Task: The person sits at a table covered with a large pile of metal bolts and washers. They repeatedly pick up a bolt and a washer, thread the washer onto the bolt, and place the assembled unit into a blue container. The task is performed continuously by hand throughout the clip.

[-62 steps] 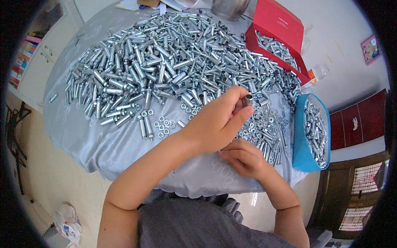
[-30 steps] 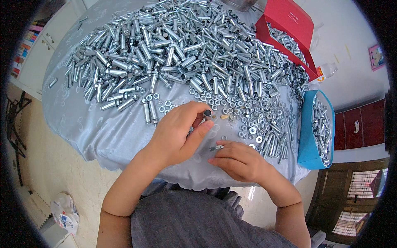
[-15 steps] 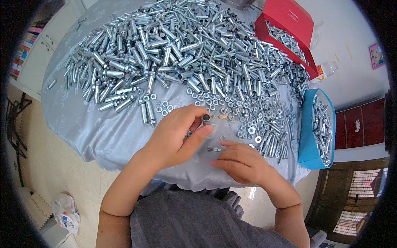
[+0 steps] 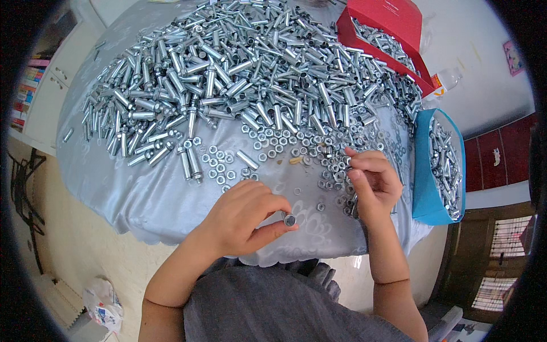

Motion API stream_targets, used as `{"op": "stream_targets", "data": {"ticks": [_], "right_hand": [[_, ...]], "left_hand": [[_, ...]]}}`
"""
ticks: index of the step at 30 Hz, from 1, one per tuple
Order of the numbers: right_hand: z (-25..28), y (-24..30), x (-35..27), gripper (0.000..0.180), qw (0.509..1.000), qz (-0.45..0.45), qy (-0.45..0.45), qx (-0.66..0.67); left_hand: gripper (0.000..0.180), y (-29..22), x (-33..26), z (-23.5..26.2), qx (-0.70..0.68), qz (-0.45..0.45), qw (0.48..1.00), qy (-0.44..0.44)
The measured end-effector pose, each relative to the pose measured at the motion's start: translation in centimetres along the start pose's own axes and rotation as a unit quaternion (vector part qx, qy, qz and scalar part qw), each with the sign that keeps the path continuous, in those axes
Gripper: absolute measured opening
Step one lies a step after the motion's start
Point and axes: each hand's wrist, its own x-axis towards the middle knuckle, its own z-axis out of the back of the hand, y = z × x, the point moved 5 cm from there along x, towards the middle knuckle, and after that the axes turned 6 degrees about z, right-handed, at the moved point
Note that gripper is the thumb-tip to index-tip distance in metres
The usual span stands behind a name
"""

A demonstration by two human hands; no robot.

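Note:
In my left hand (image 4: pixel 242 219), near the front edge of the table, thumb and forefinger close round a metal sleeve (image 4: pixel 290 220). Its round end faces up toward me, and most of its length is hidden by the fingers. My right hand (image 4: pixel 376 182) is over the loose washers and nuts on the right, thumb and fingertips drawn together. Whatever lies between them is too small to make out. Several hex nuts (image 4: pixel 220 168) lie ahead of my left hand, beside a loose sleeve (image 4: pixel 247 159). A single nut (image 4: pixel 321 207) rests between my hands.
A large heap of sleeve anchor bolts (image 4: pixel 228 85) covers the far part of the cloth-covered table (image 4: pixel 137 199). An open red box (image 4: pixel 387 14) of metal parts stands at the far right, a blue container (image 4: pixel 424 171) of bolts nearer. Behind them lies a plastic bottle (image 4: pixel 450 80).
My left hand has come nearer to me, still holding the sleeve. My right hand has moved up and right to the washers and nuts. The small part beside its fingers is gone from there.

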Motion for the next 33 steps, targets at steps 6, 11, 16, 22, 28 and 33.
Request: {"op": "stream_targets", "data": {"ticks": [6, 11, 16, 22, 28, 33], "right_hand": [[0.0, 0.2, -0.2, 0.013, 1.0, -0.002, 0.006, 0.001], [0.1, 0.1, -0.3, 0.013, 1.0, -0.004, 0.007, 0.002], [0.0, 0.2, -0.4, 0.013, 1.0, -0.022, 0.007, -0.008], [-1.4, 0.1, -1.0, 0.016, 0.987, -0.108, 0.119, 0.001], [-3.8, 0.9, -1.6, 0.015, 0.943, -0.252, 0.181, 0.116], [-4.6, 1.2, -1.9, 0.017, 0.912, -0.341, 0.181, 0.14]], "left_hand": [[0.03, 0.7, 0.0, -0.9, 0.006, -0.006, 1.0, -0.006], [0.03, 0.5, 0.2, -0.7, 0.006, 0.028, 1.0, 0.004], [0.022, 1.0, 0.2, -1.2, 0.032, 0.064, 0.997, 0.032], [0.015, 1.3, -0.1, -1.9, 0.134, 0.067, 0.985, 0.079], [0.015, 1.0, -0.2, -1.5, 0.192, 0.06, 0.979, 0.042], [0.015, 1.1, -0.5, -1.0, 0.186, 0.055, 0.98, 0.037]]}}
